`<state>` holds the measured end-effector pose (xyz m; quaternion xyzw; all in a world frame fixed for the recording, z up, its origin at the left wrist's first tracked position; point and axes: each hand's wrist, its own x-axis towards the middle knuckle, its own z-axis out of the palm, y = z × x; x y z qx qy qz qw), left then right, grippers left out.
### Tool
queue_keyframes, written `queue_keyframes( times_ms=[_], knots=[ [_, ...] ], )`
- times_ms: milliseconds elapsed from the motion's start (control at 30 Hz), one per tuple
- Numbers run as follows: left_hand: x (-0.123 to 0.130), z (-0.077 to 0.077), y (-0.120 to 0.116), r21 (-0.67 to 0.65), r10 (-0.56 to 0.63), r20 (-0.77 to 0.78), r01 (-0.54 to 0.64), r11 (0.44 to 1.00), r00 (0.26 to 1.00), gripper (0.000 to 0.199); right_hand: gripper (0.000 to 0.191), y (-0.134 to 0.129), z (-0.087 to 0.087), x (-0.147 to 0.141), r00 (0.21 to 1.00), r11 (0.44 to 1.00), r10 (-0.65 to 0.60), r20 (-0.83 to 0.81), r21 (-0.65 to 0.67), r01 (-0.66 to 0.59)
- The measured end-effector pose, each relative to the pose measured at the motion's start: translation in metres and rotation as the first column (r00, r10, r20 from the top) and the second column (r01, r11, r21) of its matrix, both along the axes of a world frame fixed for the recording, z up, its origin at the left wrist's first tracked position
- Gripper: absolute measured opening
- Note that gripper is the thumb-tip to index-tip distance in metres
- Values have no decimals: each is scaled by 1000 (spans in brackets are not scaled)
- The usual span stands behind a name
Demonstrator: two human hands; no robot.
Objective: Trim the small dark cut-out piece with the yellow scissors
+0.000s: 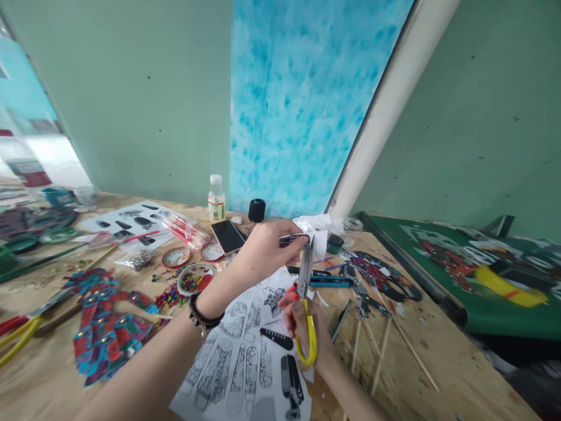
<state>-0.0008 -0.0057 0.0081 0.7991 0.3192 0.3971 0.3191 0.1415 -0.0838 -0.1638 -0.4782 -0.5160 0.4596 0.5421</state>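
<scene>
Printed paper piece beside scissors blades, above counter.
Left hand: fingers pinch the paper. Right hand: fingers curled around the scissors' handles. Paper probably light, limp, easily creased or torn; best gripped by its edge, clear of blades. Bottle label: illegible.

The scissors have steel blades and handles in yellow and red, the yellow loop lowest. They are held upright above the surface, nearer its right edge than its left, tips pointing toward the far edge. The cutout, black and white, is pinched roughly level at the tips. White paper hangs just beside the blades, perhaps part of the same piece.
</scene>
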Motion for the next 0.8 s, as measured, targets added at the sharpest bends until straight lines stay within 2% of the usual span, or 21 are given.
queue_keyframes(
  times_ms=[433, 667, 800],
  knots=[
    [1, -3, 1, -25, -7, 22, 8, 1000, 1000, 21, 70, 4, -4, -1, 1000, 1000, -14, 8, 8, 14],
    [1, -2, 0, -20, -16, 14, 16, 1000, 1000, 20, 73, 2, 4, -1, 996, 1000, -6, 84, 24, 4],
    [1, -1, -1, -46, -22, 22, 23, 999, 1000, 20, 69, 2, 4, -1, 994, 999, -37, 105, 20, 35]
  ],
)
